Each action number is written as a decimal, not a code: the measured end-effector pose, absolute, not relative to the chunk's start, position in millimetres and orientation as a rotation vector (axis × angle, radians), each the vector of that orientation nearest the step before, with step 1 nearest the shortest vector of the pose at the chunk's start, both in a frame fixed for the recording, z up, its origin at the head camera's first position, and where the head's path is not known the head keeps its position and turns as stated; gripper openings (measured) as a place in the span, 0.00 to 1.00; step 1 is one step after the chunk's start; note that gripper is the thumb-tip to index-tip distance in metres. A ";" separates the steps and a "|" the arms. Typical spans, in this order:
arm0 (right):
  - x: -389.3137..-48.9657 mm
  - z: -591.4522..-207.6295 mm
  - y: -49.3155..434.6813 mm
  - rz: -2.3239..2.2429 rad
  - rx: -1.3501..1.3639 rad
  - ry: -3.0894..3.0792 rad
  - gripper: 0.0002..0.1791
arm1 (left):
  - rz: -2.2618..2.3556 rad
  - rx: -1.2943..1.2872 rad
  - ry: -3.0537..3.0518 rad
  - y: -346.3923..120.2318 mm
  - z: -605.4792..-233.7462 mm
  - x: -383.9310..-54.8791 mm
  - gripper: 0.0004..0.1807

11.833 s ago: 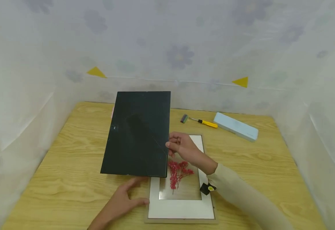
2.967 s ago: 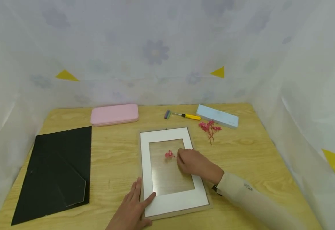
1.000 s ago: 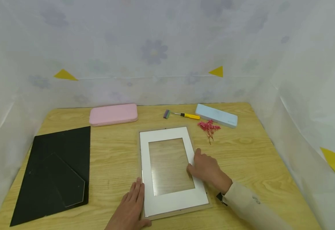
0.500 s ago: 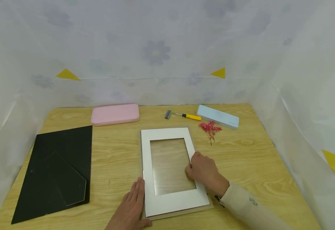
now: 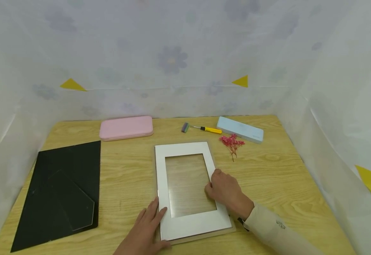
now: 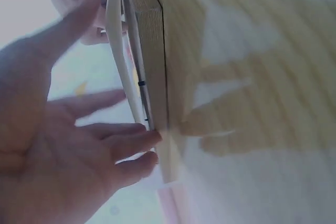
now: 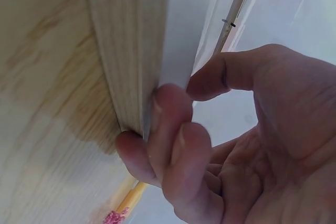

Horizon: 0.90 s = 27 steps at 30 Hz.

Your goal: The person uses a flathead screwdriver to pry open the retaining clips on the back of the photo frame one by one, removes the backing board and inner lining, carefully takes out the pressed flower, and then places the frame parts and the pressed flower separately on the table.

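A picture frame (image 5: 204, 236) lies on the table with a white picture mat (image 5: 192, 225) over it. Through the mat's window shows a clear pane (image 5: 188, 186). My right hand (image 5: 228, 191) pinches the mat's right border between thumb and curled fingers, at the frame's side in the right wrist view. In the left wrist view, a gap shows between the bowed mat (image 6: 116, 45) and the wooden frame (image 6: 154, 51). At the lower left, my left hand (image 5: 144, 228) keeps its fingers extended, fingertips right at the frame's left edge. Pink dried flowers (image 5: 232, 142) lie right of the frame.
A black backing board (image 5: 66, 184) with a stand leg lies at left. Along the back are a pink case (image 5: 126, 127), a small coloured block (image 5: 185, 127), a yellow-handled screwdriver (image 5: 212, 130) and a light blue case (image 5: 240, 129).
The backing board went from my right hand to the table's left. The flowers moved off the frame to its right. My right hand now grips the mat; my left fingers have spread.
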State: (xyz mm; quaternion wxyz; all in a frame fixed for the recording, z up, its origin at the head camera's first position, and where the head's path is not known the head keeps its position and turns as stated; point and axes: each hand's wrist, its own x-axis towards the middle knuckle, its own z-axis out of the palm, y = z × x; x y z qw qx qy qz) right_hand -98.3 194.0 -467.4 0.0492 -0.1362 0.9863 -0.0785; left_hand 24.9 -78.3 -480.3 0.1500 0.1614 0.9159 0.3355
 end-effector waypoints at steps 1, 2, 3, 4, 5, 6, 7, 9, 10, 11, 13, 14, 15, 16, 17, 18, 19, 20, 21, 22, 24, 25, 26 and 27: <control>-98.4 -467.1 193.8 -0.239 -0.415 3.008 0.14 | 0.999 0.408 2.634 -78.5 -480.2 23.8 0.47; -98.5 -467.0 193.6 -0.239 -0.414 3.010 0.14 | 1.043 0.344 2.644 -78.5 -480.4 22.8 0.43; -98.6 -466.8 193.4 -0.238 -0.413 3.010 0.14 | 1.094 0.269 2.658 -78.6 -480.9 21.8 0.39; -98.7 -466.7 193.4 -0.240 -0.413 3.010 0.14 | 1.153 0.179 2.660 -78.5 -481.3 20.5 0.35; -98.7 -466.4 193.3 -0.238 -0.414 3.009 0.14 | 1.245 0.100 2.648 -78.7 -482.0 19.2 0.31; -98.7 -466.1 193.2 -0.239 -0.413 3.005 0.14 | 1.340 0.027 2.621 -79.2 -483.5 17.7 0.28; -98.6 -465.9 193.2 -0.242 -0.412 3.002 0.14 | 1.454 -0.052 2.564 -79.8 -485.3 16.1 0.27; -98.4 -465.8 193.3 -0.248 -0.409 2.994 0.14 | 1.694 -0.157 2.376 -81.4 -488.7 11.9 0.27; -98.4 -465.5 193.3 -0.250 -0.405 2.990 0.14 | 1.790 -0.198 2.267 -82.2 -490.2 10.2 0.28; -98.3 -465.2 193.2 -0.248 -0.401 2.984 0.14 | 1.865 -0.220 2.172 -83.1 -491.7 8.8 0.30; -98.3 -464.8 193.6 -0.247 -0.392 2.970 0.14 | 1.951 -0.248 2.027 -84.5 -494.3 6.7 0.32; -98.1 -463.9 194.0 -0.247 -0.390 2.964 0.15 | 1.969 -0.247 1.982 -84.7 -494.7 6.4 0.32; -98.4 -463.1 194.6 -0.246 -0.380 2.957 0.16 | 1.978 -0.248 1.949 -84.7 -495.0 6.4 0.32; -98.4 -462.2 195.6 -0.243 -0.370 2.954 0.17 | 1.978 -0.247 1.933 -85.1 -495.2 6.3 0.32; -98.6 -461.3 196.7 -0.248 -0.357 2.953 0.19 | 1.985 -0.242 1.914 -85.5 -495.4 6.1 0.31; -99.0 -460.5 198.0 -0.259 -0.344 2.953 0.21 | 1.995 -0.232 1.890 -86.0 -495.9 5.9 0.30; -99.3 -459.4 199.5 -0.276 -0.329 2.953 0.22 | 2.006 -0.219 1.867 -86.4 -496.5 5.8 0.30; -99.9 -458.8 201.3 -0.298 -0.316 2.952 0.22 | 2.017 -0.207 1.847 -86.8 -496.9 5.7 0.30; -100.4 -458.1 203.2 -0.341 -0.297 2.942 0.22 | 2.032 -0.197 1.827 -87.1 -497.3 5.5 0.30; -101.2 -457.8 204.8 -0.388 -0.284 2.929 0.21 | 2.042 -0.189 1.811 -87.6 -497.7 5.2 0.30; -102.9 -457.5 208.6 -0.516 -0.276 2.874 0.18 | 2.058 -0.180 1.793 -88.3 -498.3 5.1 0.30; -104.0 -457.8 210.8 -0.586 -0.278 2.840 0.17 | 2.062 -0.184 1.793 -88.6 -498.4 5.0 0.30; -105.4 -458.3 213.2 -0.668 -0.282 2.802 0.15 | 2.058 -0.190 1.797 -89.1 -498.4 5.1 0.30; -107.0 -458.6 215.5 -0.758 -0.284 2.761 0.13 | 2.050 -0.199 1.809 -89.6 -498.2 5.2 0.30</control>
